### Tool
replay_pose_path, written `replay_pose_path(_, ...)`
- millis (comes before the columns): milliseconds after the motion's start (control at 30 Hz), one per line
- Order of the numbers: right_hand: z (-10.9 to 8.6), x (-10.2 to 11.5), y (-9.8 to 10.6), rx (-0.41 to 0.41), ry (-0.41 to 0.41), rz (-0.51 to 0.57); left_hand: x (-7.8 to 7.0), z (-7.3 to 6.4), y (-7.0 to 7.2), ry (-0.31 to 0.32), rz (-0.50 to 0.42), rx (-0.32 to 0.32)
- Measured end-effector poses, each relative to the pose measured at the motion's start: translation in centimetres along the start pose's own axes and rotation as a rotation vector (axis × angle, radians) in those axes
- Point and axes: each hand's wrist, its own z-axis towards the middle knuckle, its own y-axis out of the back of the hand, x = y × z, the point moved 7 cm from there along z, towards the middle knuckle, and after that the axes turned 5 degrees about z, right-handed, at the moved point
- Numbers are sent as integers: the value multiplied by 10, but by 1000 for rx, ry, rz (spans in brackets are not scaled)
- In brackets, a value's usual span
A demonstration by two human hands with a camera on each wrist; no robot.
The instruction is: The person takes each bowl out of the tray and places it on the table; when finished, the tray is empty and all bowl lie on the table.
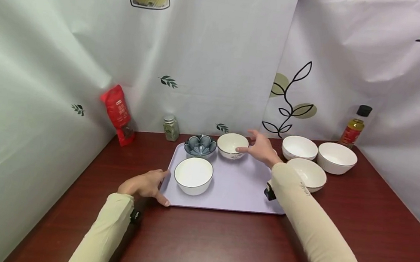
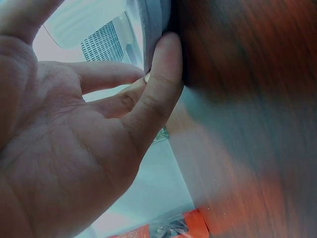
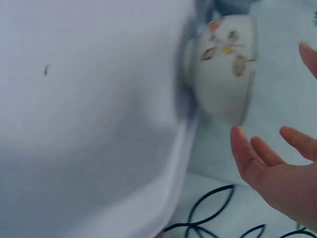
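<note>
A lilac tray (image 1: 242, 186) lies on the dark wooden table. My left hand (image 1: 147, 184) rests at its left edge, thumb by the near corner; in the left wrist view the extended fingers (image 2: 153, 99) touch the tray's rim. On the tray stand a plain white bowl (image 1: 193, 176), a blue petal-shaped bowl (image 1: 200, 146) and a small white bowl (image 1: 232, 145) with a flower pattern. My right hand (image 1: 262, 149) is beside this patterned bowl, fingers spread. In the right wrist view a fingertip is at the rim of the patterned bowl (image 3: 223, 69); whether it touches I cannot tell.
Right of the tray stand three white bowls: one at the back (image 1: 299, 147), one at the right (image 1: 336, 158) and one nearer (image 1: 308, 173), partly behind my right sleeve. An oil bottle (image 1: 353, 126), a spice jar (image 1: 171, 128) and a red packet (image 1: 118, 112) stand along the curtain.
</note>
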Motion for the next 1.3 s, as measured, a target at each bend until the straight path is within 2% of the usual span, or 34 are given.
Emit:
replay_pose_path(100,8,-10,-10,39,-73,-14,-1,1,0,-14,15,-4)
replay_pose_path(233,15,-18,-19,51,-109,-22,0,1,-1,-14,16,-5)
replay_pose_path(367,20,-20,-26,34,-110,7,-2,1,0,-42,40,-23)
replay_pose_path(600,27,-17,-34,24,-92,56,0,2,0,-15,13,-10)
replay_pose_path(700,29,-15,-37,21,-91,64,0,1,0,-22,22,-13)
replay_pose_path(1000,34,-17,-37,-25,-111,55,0,1,2,-24,42,-28)
replay_pose_path(1200,33,-22,-31,-42,-109,56,2,2,0,6,-1,-15)
replay_pose_path(1300,29,-22,-26,-41,-105,76,2,2,0,0,-8,-16)
